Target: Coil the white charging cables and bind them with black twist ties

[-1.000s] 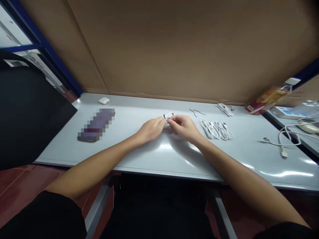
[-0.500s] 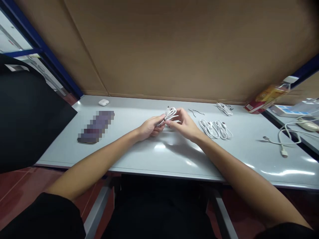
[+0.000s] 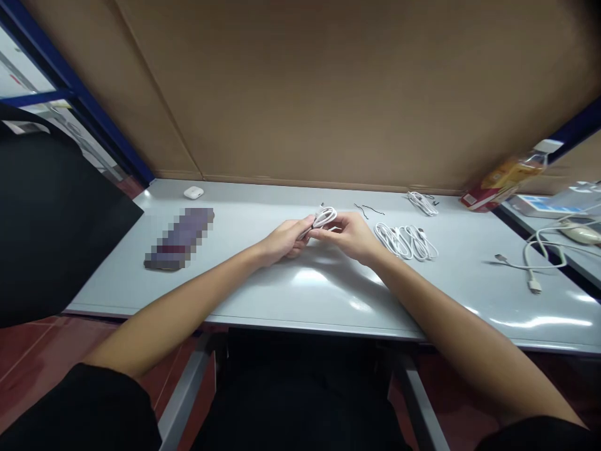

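Note:
A coiled white cable point(image 3: 323, 218) is held just above the grey table point(image 3: 263, 282), near its middle. My left hand point(image 3: 285, 237) pinches the coil's near end, fingers closed around it. My right hand point(image 3: 351, 235) grips the same coil from the right side, thumb and fingers pressed together on it. A short dark tie sticks up from the coil's far end. Two bundled white cables point(image 3: 406, 242) lie side by side just right of my right hand.
Thin black twist ties point(image 3: 369, 210) and another white cable bundle point(image 3: 423, 202) lie near the cardboard back wall point(image 3: 328, 94). A white earbud case point(image 3: 193, 192) and a blurred flat object point(image 3: 179, 238) sit at left. A loose cable point(image 3: 533, 266) and a snack bag point(image 3: 504, 178) are at right.
Both hands lifted the cable coil off the table and tilted it; it now points up and to the right. The hands stayed close together at the table's middle.

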`<state>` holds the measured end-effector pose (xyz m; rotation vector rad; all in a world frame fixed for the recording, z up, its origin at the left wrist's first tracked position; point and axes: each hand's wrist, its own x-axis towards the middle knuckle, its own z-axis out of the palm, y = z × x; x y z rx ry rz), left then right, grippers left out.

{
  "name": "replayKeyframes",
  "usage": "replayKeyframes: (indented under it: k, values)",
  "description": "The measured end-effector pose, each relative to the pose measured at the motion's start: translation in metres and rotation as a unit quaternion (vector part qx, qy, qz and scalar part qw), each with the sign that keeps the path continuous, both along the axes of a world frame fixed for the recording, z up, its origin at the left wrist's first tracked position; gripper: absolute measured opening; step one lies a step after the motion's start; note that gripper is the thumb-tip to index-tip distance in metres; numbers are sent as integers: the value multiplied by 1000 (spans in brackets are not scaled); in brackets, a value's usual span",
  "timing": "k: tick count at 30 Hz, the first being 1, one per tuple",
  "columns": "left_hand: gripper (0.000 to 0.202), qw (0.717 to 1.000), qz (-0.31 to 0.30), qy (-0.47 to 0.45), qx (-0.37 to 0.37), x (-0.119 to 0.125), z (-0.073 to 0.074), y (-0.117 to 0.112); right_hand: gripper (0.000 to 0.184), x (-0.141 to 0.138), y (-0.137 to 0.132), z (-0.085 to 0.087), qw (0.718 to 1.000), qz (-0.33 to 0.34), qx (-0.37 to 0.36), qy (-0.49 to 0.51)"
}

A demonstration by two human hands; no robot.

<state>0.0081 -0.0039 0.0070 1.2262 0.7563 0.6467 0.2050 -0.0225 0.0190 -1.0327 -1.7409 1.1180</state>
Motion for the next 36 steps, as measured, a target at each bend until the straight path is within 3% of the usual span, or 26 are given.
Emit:
replayKeyframes:
  k: [3, 10, 16, 20, 21, 24, 26, 28, 31, 33, 36]
  values:
    - [49, 999, 19, 27, 13, 0, -2, 1, 24, 0, 1, -3, 1000, -21, -14, 9]
    - [34, 999, -17, 31, 37, -2, 4, -2, 29, 1, 0, 1, 999, -36, -38, 2]
    - [33, 997, 38, 48, 50, 8, 2, -7, 29, 3, 1, 3, 996, -76, -50, 5]
    - [25, 991, 57, 91, 77, 6, -2, -5, 21, 3, 0, 3, 993, -108, -21, -44]
    - [24, 989, 57, 98, 91, 4, -2, -5, 20, 4, 0, 3, 992, -115, -13, -58]
    - [51, 981, 32, 91, 170, -4, 1, -3, 19, 6, -1, 4, 988, -124, -8, -94]
    - [54, 965, 3, 87, 247, -9, 3, -2, 19, 7, -1, 4, 988, -111, -7, -111]
    - [43, 936, -4, 115, 333, -12, 6, -1, 20, 5, -3, 4, 988, -88, 19, -125]
    - [31, 894, 40, 155, 419, -14, 11, -1, 25, 0, -8, 4, 981, -36, 115, -150]
    - [34, 901, 65, 131, 408, -13, 13, -1, 24, -4, -12, 4, 968, -1, 193, -160]
    - [42, 940, 64, 80, 325, -11, 13, -2, 24, -6, -16, 4, 947, 38, 273, -164]
